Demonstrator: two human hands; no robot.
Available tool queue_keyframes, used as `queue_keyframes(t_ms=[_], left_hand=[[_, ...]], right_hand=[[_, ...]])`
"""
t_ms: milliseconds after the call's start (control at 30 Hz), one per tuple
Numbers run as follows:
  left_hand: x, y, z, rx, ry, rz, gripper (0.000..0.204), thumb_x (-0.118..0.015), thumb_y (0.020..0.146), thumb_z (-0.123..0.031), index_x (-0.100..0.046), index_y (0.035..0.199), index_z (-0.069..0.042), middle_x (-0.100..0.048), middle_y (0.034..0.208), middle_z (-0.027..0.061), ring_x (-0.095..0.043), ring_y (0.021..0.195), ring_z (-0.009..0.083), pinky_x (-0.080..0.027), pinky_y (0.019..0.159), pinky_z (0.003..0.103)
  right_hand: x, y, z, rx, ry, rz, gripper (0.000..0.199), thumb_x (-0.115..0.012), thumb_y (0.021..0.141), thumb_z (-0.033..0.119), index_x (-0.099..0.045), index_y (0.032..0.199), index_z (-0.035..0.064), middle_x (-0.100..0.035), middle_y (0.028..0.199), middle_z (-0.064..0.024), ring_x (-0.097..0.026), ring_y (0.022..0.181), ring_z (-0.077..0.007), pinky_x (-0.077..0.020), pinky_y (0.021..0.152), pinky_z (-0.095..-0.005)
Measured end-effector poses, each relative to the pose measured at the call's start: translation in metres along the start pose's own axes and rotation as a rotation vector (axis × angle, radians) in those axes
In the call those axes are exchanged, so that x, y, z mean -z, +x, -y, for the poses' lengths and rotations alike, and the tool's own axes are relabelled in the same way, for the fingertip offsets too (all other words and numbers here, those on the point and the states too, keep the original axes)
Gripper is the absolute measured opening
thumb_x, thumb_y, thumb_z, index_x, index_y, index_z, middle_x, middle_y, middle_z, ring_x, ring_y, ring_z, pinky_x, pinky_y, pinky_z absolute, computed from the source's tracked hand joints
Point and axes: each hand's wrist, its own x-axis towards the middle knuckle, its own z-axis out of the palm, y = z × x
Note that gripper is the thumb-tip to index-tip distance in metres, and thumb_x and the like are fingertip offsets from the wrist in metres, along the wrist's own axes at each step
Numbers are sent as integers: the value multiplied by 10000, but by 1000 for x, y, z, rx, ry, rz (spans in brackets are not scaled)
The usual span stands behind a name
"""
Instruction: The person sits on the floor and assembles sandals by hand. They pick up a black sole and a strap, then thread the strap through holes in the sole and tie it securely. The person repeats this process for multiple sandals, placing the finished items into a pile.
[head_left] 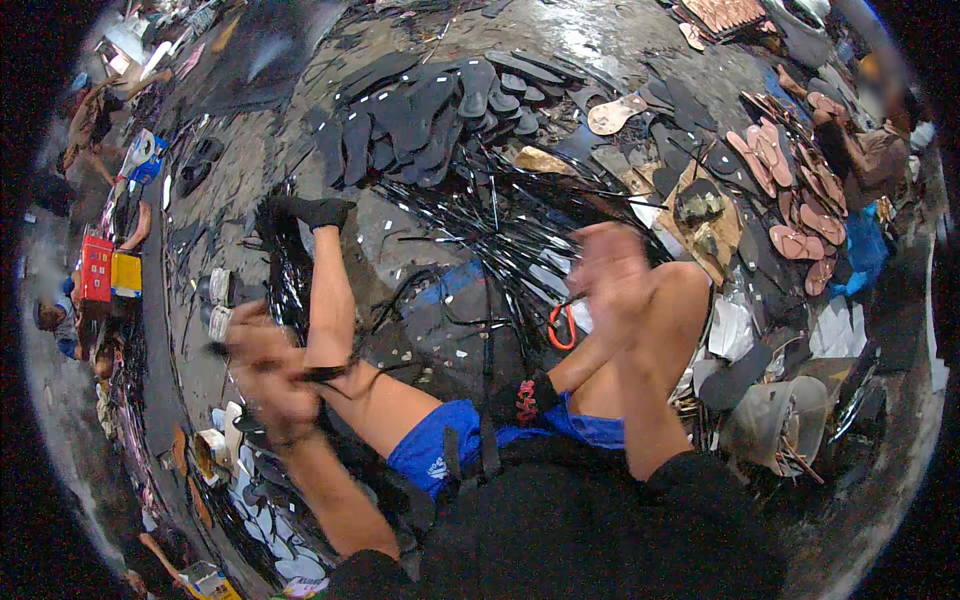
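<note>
My left hand [268, 365] is raised beside my bent left knee, blurred by motion. A thin black strap [328, 374] comes out of it over the knee, and a dark tip shows past the fingers; the hand seems closed on the strap. Above my right thigh, my right hand [612, 270] is up with its fingers smeared, so I cannot tell whether it holds anything. Just below it is an orange loop [562, 327], like a tool handle. A heap of long black straps [500, 225] spreads over the floor between my legs and beyond.
Black sandal soles [415, 110] are piled ahead. Pinkish-tan sandals [795, 240] lie to the right, near another person [880, 150]. A pale bucket [775, 425] stands at the lower right. At the left are a red box [97, 268] and other people.
</note>
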Motion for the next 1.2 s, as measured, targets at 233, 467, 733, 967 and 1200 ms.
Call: queue_keyframes(t_ms=[233,467,733,967,1200], left_hand=[[-95,-36,85,84,624,51,238,-561,1008,-243,-553,1152,-53,-601,865,24,-540,665,73,-440,539,213],[-78,-13,80,-159,522,240,471,-532,990,-490,-569,1147,-48,-586,965,15,-555,745,83,-483,650,226],[-78,4,85,157,474,-375,504,-464,1012,-533,-560,817,-78,-453,597,-13,-382,465,65,-306,446,233],[-4,24,26,-43,-79,-115,388,-337,1075,-437,-407,832,-143,-268,593,-22,-250,460,110,-244,423,270],[-13,-1,56,399,7,-211,395,-464,1008,-539,-470,854,-176,-256,550,-60,-188,352,73,-128,293,215]], right_hand=[[-112,-47,9,253,-11,618,207,-644,901,49,-612,1101,6,-598,957,-151,-620,871,-310,-522,747,-385],[-140,-30,-7,229,-310,888,371,-639,830,24,-482,1166,27,-482,1045,-185,-582,836,-425,-532,697,-478],[-160,-14,-8,68,-311,996,404,-539,970,225,-487,1287,-19,-528,1083,-231,-548,1039,-446,-507,888,-487],[-136,101,-107,356,-844,1097,252,-564,875,201,-680,989,8,-682,1014,-189,-636,958,-403,-512,848,-490],[-90,215,-233,-237,-1033,331,444,-725,872,383,-633,1051,-13,-666,1076,-185,-675,929,-343,-553,788,-452]])
